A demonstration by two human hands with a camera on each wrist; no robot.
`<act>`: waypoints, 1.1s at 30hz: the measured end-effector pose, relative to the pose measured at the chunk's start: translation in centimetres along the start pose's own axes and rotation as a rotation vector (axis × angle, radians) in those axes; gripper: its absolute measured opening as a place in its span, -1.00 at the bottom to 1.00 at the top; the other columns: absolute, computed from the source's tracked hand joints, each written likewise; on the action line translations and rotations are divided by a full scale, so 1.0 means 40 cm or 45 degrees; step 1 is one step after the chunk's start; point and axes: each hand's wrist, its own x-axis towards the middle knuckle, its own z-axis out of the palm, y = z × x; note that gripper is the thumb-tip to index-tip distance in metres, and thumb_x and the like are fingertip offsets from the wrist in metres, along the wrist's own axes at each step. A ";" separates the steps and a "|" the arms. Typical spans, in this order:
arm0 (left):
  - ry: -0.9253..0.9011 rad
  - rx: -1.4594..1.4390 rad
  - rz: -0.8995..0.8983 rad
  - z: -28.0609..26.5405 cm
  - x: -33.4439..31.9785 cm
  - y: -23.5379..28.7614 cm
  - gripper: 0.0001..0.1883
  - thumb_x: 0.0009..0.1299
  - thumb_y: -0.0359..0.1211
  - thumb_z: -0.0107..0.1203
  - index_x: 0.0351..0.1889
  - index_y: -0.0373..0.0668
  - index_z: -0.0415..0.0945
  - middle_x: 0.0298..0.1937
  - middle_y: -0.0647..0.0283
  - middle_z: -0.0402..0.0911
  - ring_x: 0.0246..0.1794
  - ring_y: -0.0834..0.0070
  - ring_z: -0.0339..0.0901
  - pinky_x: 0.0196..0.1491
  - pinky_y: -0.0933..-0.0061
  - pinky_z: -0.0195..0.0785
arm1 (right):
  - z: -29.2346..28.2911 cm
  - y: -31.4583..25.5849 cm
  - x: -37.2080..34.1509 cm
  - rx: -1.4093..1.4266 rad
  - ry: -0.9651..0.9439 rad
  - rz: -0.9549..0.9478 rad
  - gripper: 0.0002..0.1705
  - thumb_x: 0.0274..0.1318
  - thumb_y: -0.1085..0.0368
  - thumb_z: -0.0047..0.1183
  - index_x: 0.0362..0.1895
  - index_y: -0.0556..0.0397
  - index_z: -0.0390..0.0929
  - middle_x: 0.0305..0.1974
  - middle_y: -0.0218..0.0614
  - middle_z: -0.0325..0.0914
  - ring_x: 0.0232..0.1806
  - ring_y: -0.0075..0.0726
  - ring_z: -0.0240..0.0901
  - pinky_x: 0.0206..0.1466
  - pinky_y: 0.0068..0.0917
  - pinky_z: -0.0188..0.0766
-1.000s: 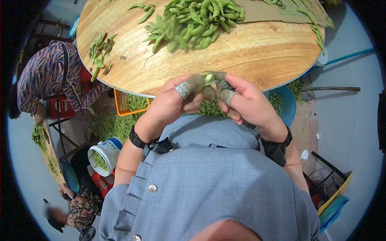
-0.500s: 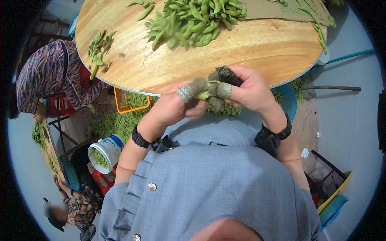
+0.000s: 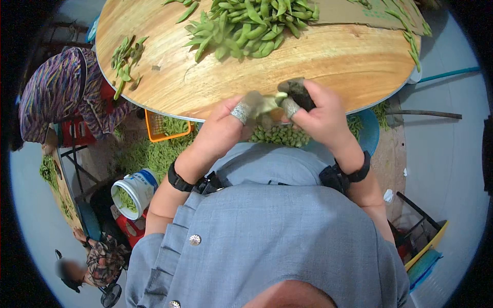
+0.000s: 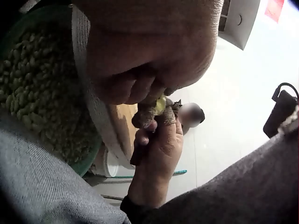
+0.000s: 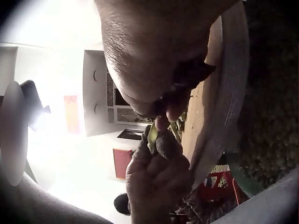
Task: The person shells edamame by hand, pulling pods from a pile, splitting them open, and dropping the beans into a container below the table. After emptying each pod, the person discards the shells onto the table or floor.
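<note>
Over the near table edge, my left hand (image 3: 221, 126) pinches a green soybean pod (image 3: 268, 104) between taped thumb and forefinger. My right hand (image 3: 328, 115) has its taped thumb and dark-wrapped forefinger at the pod's other end, where a pale green bean (image 3: 281, 96) shows between the fingertips. The pod (image 5: 152, 138) also shows between the fingers in the right wrist view, and a pale yellow-green bit of it (image 4: 160, 105) in the left wrist view. Under the hands are many shelled beans (image 3: 280, 136) in a basin (image 3: 371, 133) against the lap.
A heap of soybean pods (image 3: 246, 31) lies on the round wooden table (image 3: 328, 61), with cardboard (image 3: 349, 15) behind it. Leftward stand an orange basket (image 3: 154, 134) and a white bucket (image 3: 134, 190) of pods. Two other people (image 3: 56, 97) are on the left side.
The hands came together over the pod, then my right hand drew a little away to the right. A pale bean now shows at the right fingertips.
</note>
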 end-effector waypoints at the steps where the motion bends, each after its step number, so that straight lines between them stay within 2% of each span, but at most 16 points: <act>1: 0.131 0.083 0.045 -0.001 -0.002 0.002 -0.74 0.49 -0.26 -0.14 -0.13 -0.13 0.56 -0.54 0.54 0.36 -0.61 0.78 0.16 -0.56 0.70 -0.02 | -0.016 -0.003 -0.004 -0.321 -0.070 -0.202 -0.74 -0.06 0.30 0.17 -0.25 0.16 0.55 -0.43 -0.19 0.53 -0.45 -0.24 0.52 -0.41 -0.43 0.39; 2: 0.134 0.082 0.046 -0.008 -0.003 0.006 -0.74 0.49 -0.26 -0.14 -0.13 -0.13 0.56 -0.54 0.54 0.36 -0.61 0.78 0.16 -0.56 0.70 -0.02 | -0.028 -0.004 -0.010 -0.643 -0.138 -0.405 -0.75 -0.05 0.31 0.18 -0.26 0.19 0.57 -0.38 -0.23 0.58 -0.49 -0.45 0.55 -0.46 -0.55 0.39; 3: 0.093 0.107 0.111 -0.019 -0.003 0.010 -0.75 0.48 -0.29 -0.14 -0.13 -0.15 0.55 -0.52 0.52 0.38 -0.58 0.77 0.20 -0.53 0.70 0.02 | -0.030 0.012 -0.023 -0.690 -0.192 -0.404 -0.69 -0.10 0.21 0.20 -0.26 0.11 0.54 -0.49 -0.15 0.49 -0.43 0.00 0.45 -0.35 -0.29 0.38; 4: 0.051 0.132 0.176 -0.024 -0.002 0.013 -0.76 0.47 -0.32 -0.14 -0.13 -0.16 0.55 -0.49 0.50 0.40 -0.55 0.76 0.23 -0.51 0.70 0.06 | -0.027 0.016 -0.030 -0.692 -0.193 -0.404 -0.69 -0.10 0.21 0.20 -0.26 0.11 0.54 -0.49 -0.15 0.49 -0.43 0.00 0.45 -0.35 -0.29 0.38; 6: 0.040 0.169 0.218 -0.007 -0.003 0.009 -0.77 0.45 -0.35 -0.13 -0.13 -0.18 0.55 -0.48 0.49 0.41 -0.52 0.75 0.26 -0.47 0.69 0.10 | -0.021 0.017 -0.044 -0.661 -0.258 -0.470 -0.67 -0.08 0.17 0.21 -0.24 0.10 0.55 -0.48 -0.16 0.49 -0.43 -0.12 0.46 -0.35 -0.33 0.38; 7: 0.030 0.209 0.260 0.002 -0.004 0.009 -0.79 0.44 -0.38 -0.12 -0.14 -0.21 0.54 -0.46 0.47 0.42 -0.49 0.74 0.28 -0.44 0.69 0.14 | -0.010 0.001 -0.054 -0.369 -0.217 0.117 -0.67 -0.03 0.17 0.24 -0.23 0.10 0.55 -0.44 -0.27 0.53 -0.40 -0.42 0.44 -0.31 -0.44 0.37; 11: -0.121 0.451 0.227 0.004 -0.003 0.043 -0.78 0.37 -0.45 -0.09 -0.11 -0.25 0.52 -0.41 0.37 0.49 -0.41 0.64 0.38 -0.34 0.58 0.27 | 0.012 0.015 -0.015 0.078 -0.104 0.047 -0.65 0.10 0.14 0.21 -0.11 0.08 0.55 -0.51 -0.56 0.44 -0.66 -0.74 0.23 -0.65 -0.71 0.12; 13: -0.102 0.754 0.533 0.001 -0.001 0.042 -0.75 0.31 -0.47 -0.06 -0.08 -0.28 0.50 -0.34 0.26 0.55 -0.32 0.54 0.46 -0.23 0.46 0.34 | 0.024 0.009 -0.001 0.076 -0.024 0.042 -0.71 0.08 0.19 0.20 -0.18 0.11 0.54 -0.53 -0.56 0.45 -0.60 -0.70 0.29 -0.55 -0.67 0.24; 14: -0.098 0.755 0.535 0.004 -0.007 0.046 -0.75 0.31 -0.47 -0.06 -0.08 -0.28 0.50 -0.34 0.26 0.55 -0.32 0.54 0.46 -0.23 0.46 0.34 | 0.028 0.007 0.001 0.074 0.052 0.043 -0.77 0.07 0.25 0.19 -0.26 0.15 0.54 -0.54 -0.56 0.47 -0.54 -0.65 0.34 -0.44 -0.63 0.36; 17: -0.114 0.898 0.464 0.008 -0.022 0.051 -0.74 0.29 -0.47 -0.04 -0.07 -0.30 0.48 -0.30 0.19 0.58 -0.27 0.44 0.50 -0.15 0.39 0.36 | 0.015 -0.040 0.007 0.229 -0.161 0.351 -0.82 0.08 0.29 0.14 -0.26 0.12 0.53 -0.57 -0.56 0.43 -0.65 -0.70 0.29 -0.59 -0.68 0.26; 20: -0.131 0.679 0.483 0.000 -0.024 0.040 -0.77 0.32 -0.46 -0.04 -0.09 -0.31 0.49 -0.34 0.22 0.57 -0.30 0.51 0.50 -0.19 0.46 0.37 | 0.015 -0.031 0.009 0.234 -0.080 0.232 -0.84 0.09 0.32 0.11 -0.25 0.10 0.53 -0.59 -0.55 0.42 -0.71 -0.72 0.22 -0.68 -0.69 0.16; 22: -0.154 0.521 0.245 0.002 -0.034 0.049 -0.78 0.35 -0.45 -0.04 -0.09 -0.31 0.50 -0.33 0.23 0.57 -0.33 0.60 0.50 -0.24 0.52 0.38 | 0.011 -0.029 0.007 0.292 -0.057 0.202 -0.83 0.09 0.33 0.10 -0.23 0.11 0.53 -0.56 -0.55 0.44 -0.69 -0.73 0.23 -0.66 -0.69 0.17; 25: -0.176 0.592 0.175 -0.007 -0.027 0.043 -0.78 0.38 -0.43 -0.03 -0.07 -0.30 0.50 -0.35 0.27 0.56 -0.36 0.68 0.48 -0.30 0.58 0.37 | 0.009 -0.026 0.004 0.356 -0.042 0.142 -0.82 0.10 0.35 0.08 -0.19 0.12 0.52 -0.50 -0.54 0.47 -0.65 -0.74 0.25 -0.63 -0.71 0.18; 29: -0.003 0.697 0.105 0.002 -0.024 0.053 -0.78 0.31 -0.48 -0.01 -0.10 -0.29 0.51 -0.41 0.18 0.57 -0.37 0.48 0.56 -0.30 0.45 0.41 | 0.010 -0.026 -0.009 0.366 -0.112 0.069 -0.77 0.09 0.41 0.07 -0.12 0.12 0.49 -0.39 -0.53 0.51 -0.58 -0.79 0.26 -0.58 -0.74 0.18; 31: 0.298 1.160 0.877 0.004 -0.006 0.019 -0.73 0.19 -0.54 -0.01 -0.14 -0.26 0.53 -0.41 0.01 0.57 -0.34 0.15 0.58 -0.26 0.31 0.42 | 0.038 -0.034 -0.020 0.383 -0.123 0.025 -0.75 0.09 0.43 0.08 -0.10 0.13 0.49 -0.35 -0.51 0.52 -0.50 -0.77 0.31 -0.51 -0.73 0.25; 33: 0.343 1.216 0.880 0.014 0.003 0.013 -0.70 0.14 -0.55 -0.02 -0.15 -0.25 0.54 -0.38 -0.05 0.57 -0.31 0.05 0.56 -0.24 0.25 0.42 | 0.041 -0.048 -0.021 0.394 -0.201 0.106 -0.71 0.09 0.47 0.06 -0.05 0.18 0.46 -0.23 -0.44 0.54 -0.24 -0.68 0.42 -0.19 -0.66 0.41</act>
